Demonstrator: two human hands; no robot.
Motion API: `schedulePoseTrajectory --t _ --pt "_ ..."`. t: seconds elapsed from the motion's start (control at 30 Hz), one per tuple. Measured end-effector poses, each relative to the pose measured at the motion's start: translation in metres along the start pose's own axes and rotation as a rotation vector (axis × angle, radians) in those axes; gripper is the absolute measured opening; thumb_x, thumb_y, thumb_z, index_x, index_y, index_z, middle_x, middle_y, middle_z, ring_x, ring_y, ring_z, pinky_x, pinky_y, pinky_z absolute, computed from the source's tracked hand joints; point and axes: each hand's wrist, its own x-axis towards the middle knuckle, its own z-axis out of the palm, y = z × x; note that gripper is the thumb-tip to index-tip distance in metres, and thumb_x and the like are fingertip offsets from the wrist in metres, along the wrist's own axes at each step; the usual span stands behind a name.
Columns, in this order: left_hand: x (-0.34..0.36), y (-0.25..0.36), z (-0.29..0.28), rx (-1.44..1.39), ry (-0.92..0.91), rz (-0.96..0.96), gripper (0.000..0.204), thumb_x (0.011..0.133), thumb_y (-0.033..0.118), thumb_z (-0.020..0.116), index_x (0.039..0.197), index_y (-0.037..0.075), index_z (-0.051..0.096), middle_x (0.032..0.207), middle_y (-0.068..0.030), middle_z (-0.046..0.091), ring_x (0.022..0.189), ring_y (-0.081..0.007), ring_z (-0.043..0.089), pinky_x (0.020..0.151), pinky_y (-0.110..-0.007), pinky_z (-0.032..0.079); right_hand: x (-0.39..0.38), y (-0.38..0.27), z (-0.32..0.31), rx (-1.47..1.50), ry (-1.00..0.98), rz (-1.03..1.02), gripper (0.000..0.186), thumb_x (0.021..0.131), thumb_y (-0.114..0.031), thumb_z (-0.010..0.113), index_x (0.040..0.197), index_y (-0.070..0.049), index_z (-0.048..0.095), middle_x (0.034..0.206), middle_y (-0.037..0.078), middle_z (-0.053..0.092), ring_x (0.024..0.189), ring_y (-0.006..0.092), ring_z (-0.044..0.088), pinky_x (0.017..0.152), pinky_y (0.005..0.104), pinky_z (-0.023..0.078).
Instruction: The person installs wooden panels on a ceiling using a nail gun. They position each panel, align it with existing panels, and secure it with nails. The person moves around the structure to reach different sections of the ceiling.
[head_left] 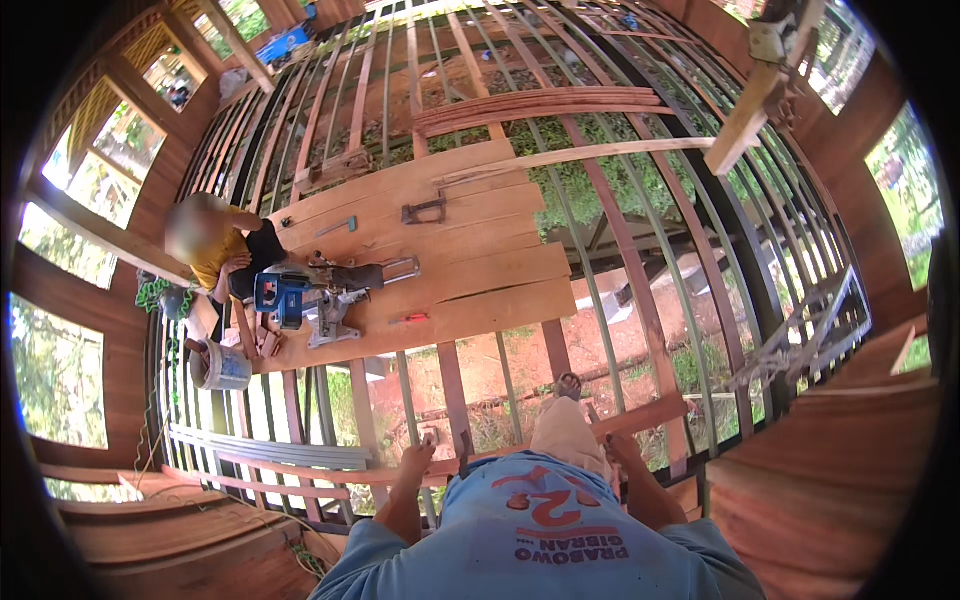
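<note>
My left hand (417, 458) hangs at my left side above the floor joists, its fingers curled, and I see nothing in it. On my other side, my right hand (622, 452) is low beside my beige trouser leg (565, 430). A short reddish plank (648, 414) lies just beyond this hand. Whether the hand touches the plank cannot be made out, since its fingers are mostly hidden. My sandalled foot (568, 385) is forward, over the joists.
Ahead, wide boards (480, 290) cover part of the open joists (610, 210), with ground visible below. A co-worker (240, 250) crouches by a blue mitre saw (285, 298) and a bucket (222, 367). A hammer (340, 225) lies nearby. Stacked planks (820, 490) stand right; a timber post (745, 135) leans in.
</note>
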Motion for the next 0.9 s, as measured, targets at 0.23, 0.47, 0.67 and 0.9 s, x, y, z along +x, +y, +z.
schedulePoseTrajectory --t 0.23,0.47,0.67,0.9 --pt "0.026 0.126 0.093 -0.024 -0.027 0.219 0.039 0.090 0.029 0.072 0.111 -0.004 0.068 0.083 -0.0089 0.069 0.071 -0.0151 0.064 0.057 -0.033 0.050 0.157 -0.137 -0.191 -0.006 0.068 -0.225 0.020 0.093 -0.021 0.056 0.097 -0.005 0.067 0.074 0.005 0.060 0.060 0.0172 0.060 0.049 0.0332 0.046" --pt "0.022 0.219 0.082 -0.109 0.104 0.112 0.042 0.092 0.030 0.071 0.120 -0.001 0.067 0.088 -0.0076 0.069 0.071 -0.0135 0.062 0.056 -0.029 0.048 0.207 -0.259 -0.205 0.489 -0.052 0.097 0.020 0.094 -0.020 0.053 0.106 -0.009 0.065 0.083 0.002 0.060 0.064 0.0125 0.058 0.049 0.0278 0.044" --pt "0.038 0.438 -0.003 -0.397 0.213 0.591 0.031 0.099 0.019 0.060 0.126 0.004 0.065 0.103 -0.0046 0.067 0.092 -0.0122 0.062 0.079 -0.029 0.052 0.239 -0.323 -0.131 0.358 -0.259 0.144 0.029 0.095 -0.028 0.061 0.114 -0.006 0.066 0.093 0.005 0.065 0.071 0.0175 0.063 0.058 0.0327 0.051" --pt "-0.086 0.770 -0.197 0.388 1.317 1.514 0.020 0.093 0.008 0.059 0.109 0.000 0.067 0.115 -0.0120 0.068 0.110 -0.0236 0.065 0.096 -0.036 0.050 0.324 -0.417 -0.111 0.097 -0.402 0.070 0.024 0.091 -0.026 0.065 0.106 -0.007 0.067 0.078 0.003 0.063 0.058 0.0144 0.061 0.047 0.0289 0.045"
